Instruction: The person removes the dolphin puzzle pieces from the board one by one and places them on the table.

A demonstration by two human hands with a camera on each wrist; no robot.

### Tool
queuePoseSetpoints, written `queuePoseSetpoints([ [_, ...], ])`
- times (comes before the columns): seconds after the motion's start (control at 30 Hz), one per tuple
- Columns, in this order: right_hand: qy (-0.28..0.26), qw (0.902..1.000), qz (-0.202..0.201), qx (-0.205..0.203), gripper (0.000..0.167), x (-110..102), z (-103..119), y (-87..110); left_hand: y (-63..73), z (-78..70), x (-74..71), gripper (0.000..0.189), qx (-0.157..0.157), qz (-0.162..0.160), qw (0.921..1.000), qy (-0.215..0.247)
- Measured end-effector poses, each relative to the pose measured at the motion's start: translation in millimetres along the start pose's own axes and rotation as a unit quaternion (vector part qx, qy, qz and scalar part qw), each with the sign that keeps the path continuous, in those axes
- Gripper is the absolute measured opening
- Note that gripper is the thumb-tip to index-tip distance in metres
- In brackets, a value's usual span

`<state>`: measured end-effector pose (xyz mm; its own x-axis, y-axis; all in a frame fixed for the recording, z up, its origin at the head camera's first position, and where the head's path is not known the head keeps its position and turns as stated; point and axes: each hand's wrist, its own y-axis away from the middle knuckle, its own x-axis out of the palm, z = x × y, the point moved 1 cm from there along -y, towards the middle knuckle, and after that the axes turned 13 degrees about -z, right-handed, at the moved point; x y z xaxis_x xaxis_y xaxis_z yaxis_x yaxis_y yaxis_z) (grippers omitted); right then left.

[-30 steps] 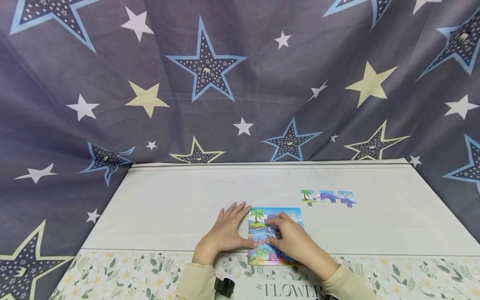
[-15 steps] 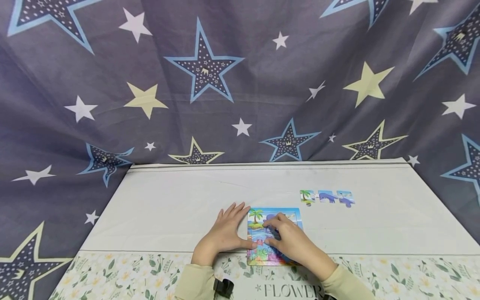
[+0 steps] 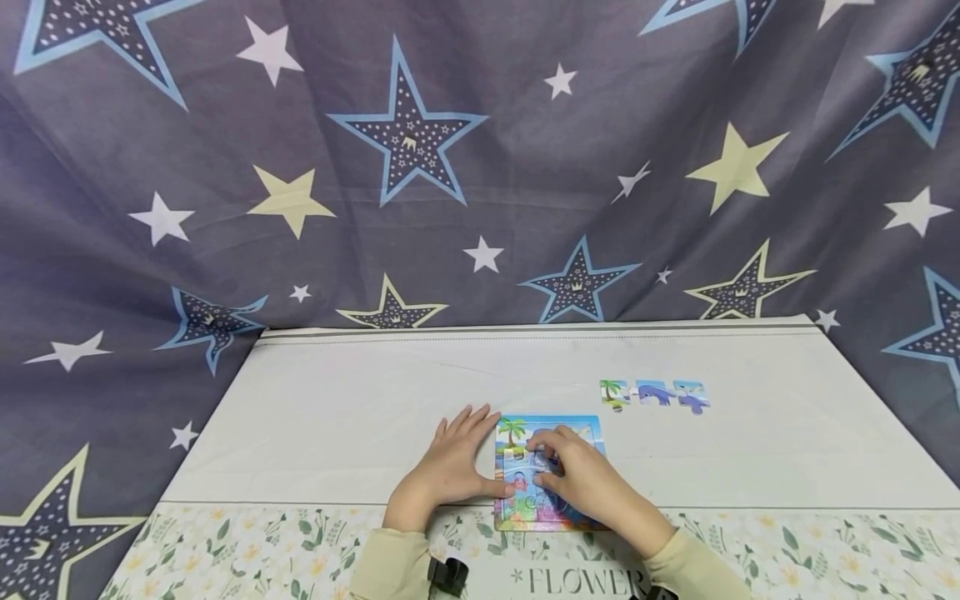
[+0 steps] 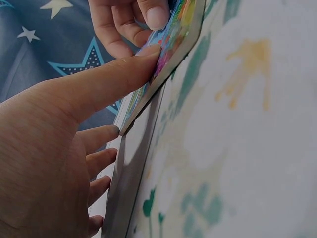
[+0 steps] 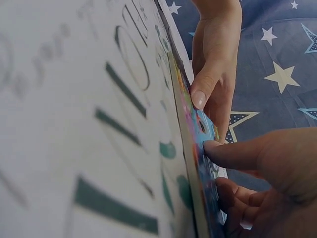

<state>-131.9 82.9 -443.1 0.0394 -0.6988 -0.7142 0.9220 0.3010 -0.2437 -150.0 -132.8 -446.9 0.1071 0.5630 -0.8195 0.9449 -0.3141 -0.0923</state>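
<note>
A jigsaw puzzle point(image 3: 551, 523) in a flat square tray lies at the front of the table, showing a palm tree, blue water and a colourful lower edge. My left hand point(image 3: 447, 469) is spread at its left side; the thumb rests on the puzzle and the fingers lie on the table. Over the middle of the puzzle, my right hand point(image 3: 581, 475) pinches a puzzle piece between thumb and curled fingers, which largely hide it. In the right wrist view the right thumb point(image 5: 233, 153) touches the puzzle's surface.
Three loose puzzle pieces lie in a row behind and right of the puzzle: a palm tree piece point(image 3: 613, 392), a whale piece point(image 3: 656, 393) and a tail piece point(image 3: 692, 395). A star-patterned curtain point(image 3: 480, 167) hangs behind the white table covering point(image 3: 360, 392), whose front strip is floral.
The right fingers have shifted slightly over the puzzle, and the picture near the left of its middle row looks different. My left hand and the three loose pieces have kept their places.
</note>
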Motion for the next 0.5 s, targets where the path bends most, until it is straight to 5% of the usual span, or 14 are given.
queuePoseSetpoints([
  [0.5,-0.049,0.9988,0.002,0.006,0.016,-3.3,-0.1,-2.8,1.8,2.3,0.6,0.104,-0.004,0.006,1.0,0.006],
])
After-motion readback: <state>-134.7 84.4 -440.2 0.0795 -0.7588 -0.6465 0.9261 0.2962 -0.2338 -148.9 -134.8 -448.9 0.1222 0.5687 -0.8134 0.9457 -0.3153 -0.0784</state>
